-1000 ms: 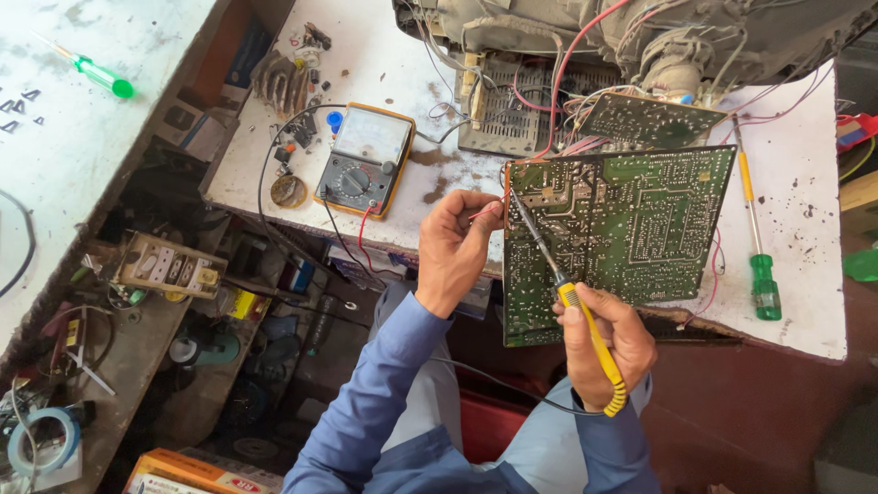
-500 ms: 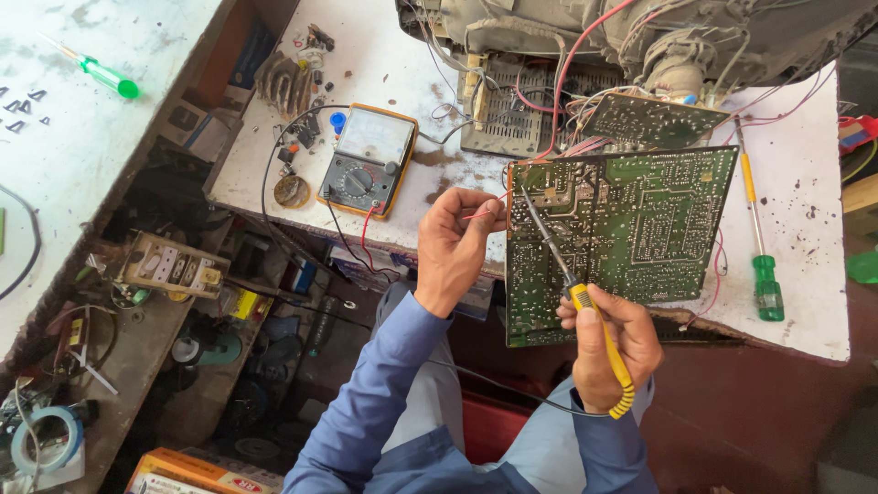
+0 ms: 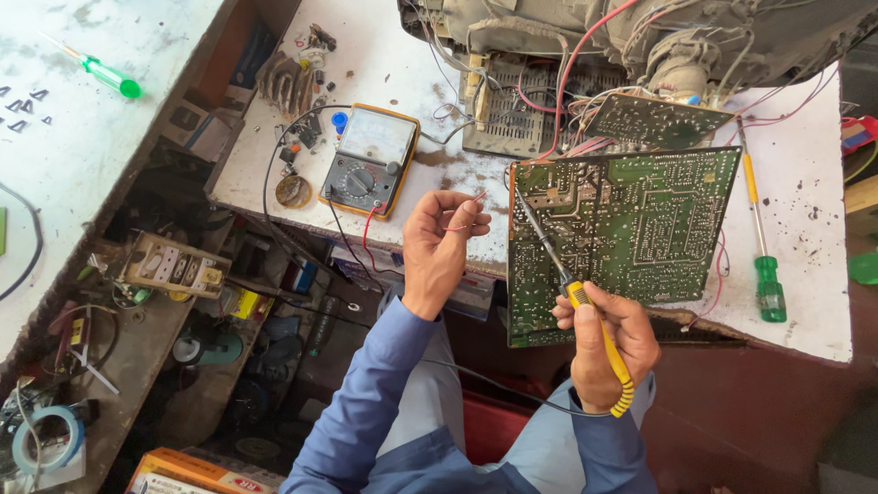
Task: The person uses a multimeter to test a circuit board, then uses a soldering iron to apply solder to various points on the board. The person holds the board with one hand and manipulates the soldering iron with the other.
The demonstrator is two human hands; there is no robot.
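Soldering iron [image 3: 585, 316] gripped in right hand [image 3: 608, 343], tip on circuit board [image 3: 631, 229], left hand [image 3: 439, 242] fingers pinching thin wire [image 3: 471, 199]

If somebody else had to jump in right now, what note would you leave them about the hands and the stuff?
Right hand: gripping the yellow-handled soldering iron, tip against the upper left of the green circuit board.
Left hand: off the board, pinching a thin red wire between its fingertips.
Board: tilted up at the white bench's front edge, solder side showing.
Nearby: orange multimeter to the left, green-handled screwdriver on the right.
Done: cannot tell which joints are finished.
Left: the wire is not on the board yet.
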